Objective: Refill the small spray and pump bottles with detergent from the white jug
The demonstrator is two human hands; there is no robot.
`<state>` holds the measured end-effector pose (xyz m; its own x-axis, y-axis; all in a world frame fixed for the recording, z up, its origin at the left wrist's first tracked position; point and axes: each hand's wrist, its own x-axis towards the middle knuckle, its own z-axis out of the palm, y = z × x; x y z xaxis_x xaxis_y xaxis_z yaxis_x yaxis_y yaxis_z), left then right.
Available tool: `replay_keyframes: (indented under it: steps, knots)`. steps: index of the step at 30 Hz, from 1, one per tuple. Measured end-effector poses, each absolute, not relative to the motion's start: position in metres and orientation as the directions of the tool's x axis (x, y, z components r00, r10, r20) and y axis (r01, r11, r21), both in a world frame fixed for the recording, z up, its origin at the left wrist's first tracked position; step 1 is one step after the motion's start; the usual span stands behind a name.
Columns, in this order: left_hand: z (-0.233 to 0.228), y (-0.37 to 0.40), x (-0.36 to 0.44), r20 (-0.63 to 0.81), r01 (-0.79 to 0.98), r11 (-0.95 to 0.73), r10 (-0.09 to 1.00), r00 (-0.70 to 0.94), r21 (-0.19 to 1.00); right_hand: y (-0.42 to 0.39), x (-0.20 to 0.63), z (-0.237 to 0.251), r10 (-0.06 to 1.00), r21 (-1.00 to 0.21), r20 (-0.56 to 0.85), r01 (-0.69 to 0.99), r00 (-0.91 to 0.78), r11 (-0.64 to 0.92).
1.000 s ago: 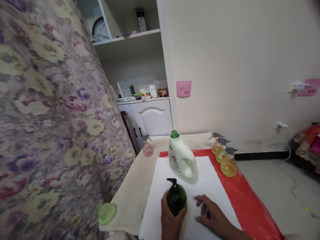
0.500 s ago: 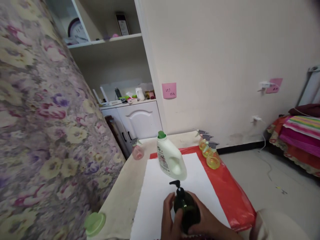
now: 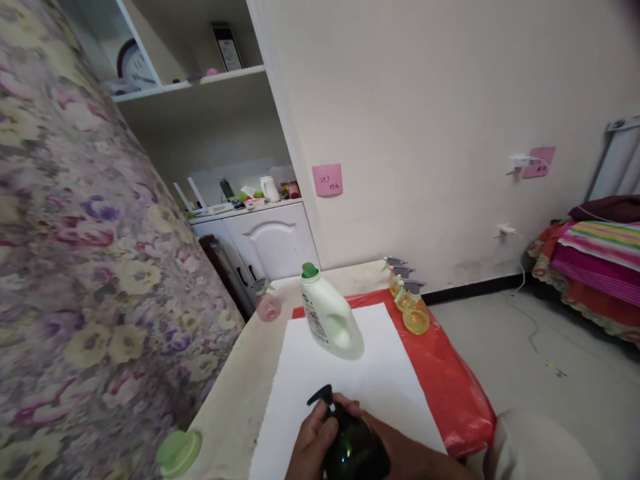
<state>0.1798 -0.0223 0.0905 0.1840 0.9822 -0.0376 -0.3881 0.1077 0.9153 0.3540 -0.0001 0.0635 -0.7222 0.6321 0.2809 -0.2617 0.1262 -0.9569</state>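
A dark green pump bottle with a black pump head sits low at the bottom edge, over the white sheet. My left hand wraps its left side, thumb near the pump. From the right, my right hand closes around the bottle's body. Behind it a white detergent jug with a green cap stands on the sheet.
Several yellow spray bottles stand on the red plastic cover at the back right. A pink spray bottle is at the back left, a light green lid near the table's front left corner. Floral curtain on the left, bed at right.
My right hand left the white sheet and closed on the dark bottle alongside my left. The bottle now sits lower and tilted in view; the camera swung right.
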Motion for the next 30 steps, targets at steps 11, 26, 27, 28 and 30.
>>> replay_keyframes:
  steps: [11,26,27,28,30]
  knots:
    - [0.086,-0.025,0.19,-0.017,-0.168,0.013,1.0,-0.022,0.986,-0.006,0.351,0.044,0.675,-0.906,0.287,-0.421,-0.679,-0.038]
    - [0.095,-0.037,0.192,0.021,-0.225,-0.009,0.999,0.049,0.974,-0.006,0.357,0.036,0.671,-0.943,0.242,-0.333,-0.701,-0.009]
    - [0.095,-0.038,0.191,0.006,-0.243,0.014,0.997,0.083,0.97,-0.006,0.359,0.037,0.653,-0.944,0.226,-0.327,-0.722,-0.034]
    - [0.094,-0.038,0.19,-0.003,-0.262,0.03,0.995,0.102,0.965,-0.007,0.36,0.039,0.639,-0.948,0.213,-0.316,-0.739,-0.05]
    - [0.089,-0.037,0.192,0.001,-0.291,0.024,0.996,0.087,0.956,-0.008,0.361,0.039,0.637,-0.957,0.194,-0.286,-0.746,-0.044]
